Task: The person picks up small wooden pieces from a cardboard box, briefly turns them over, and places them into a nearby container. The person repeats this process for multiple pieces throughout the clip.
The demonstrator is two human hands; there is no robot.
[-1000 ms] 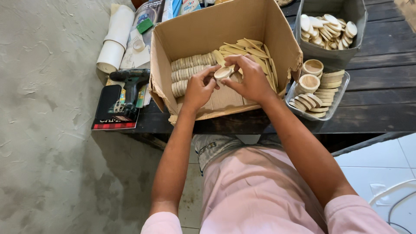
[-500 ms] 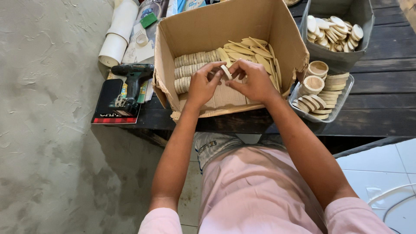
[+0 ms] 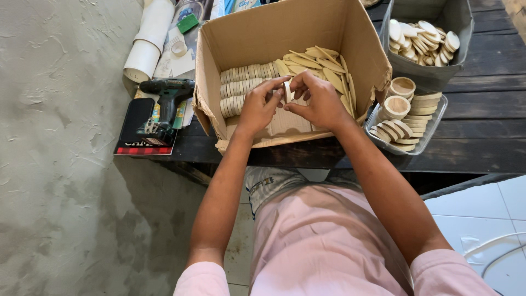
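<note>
wooden disc [image 3: 287, 91] upper centre, on edge over cardboard box [image 3: 285, 33] | my left hand [image 3: 257, 107] and right hand [image 3: 320, 101] both pinch it, fingers narrow | risk: thin fingertip grip, disc may slip into stacked discs [image 3: 244, 87]

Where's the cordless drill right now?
Head view: the cordless drill lies left of the cardboard box, just below the white rolls.

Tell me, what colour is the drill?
Dark green and black drill, seen in the head view.
</note>
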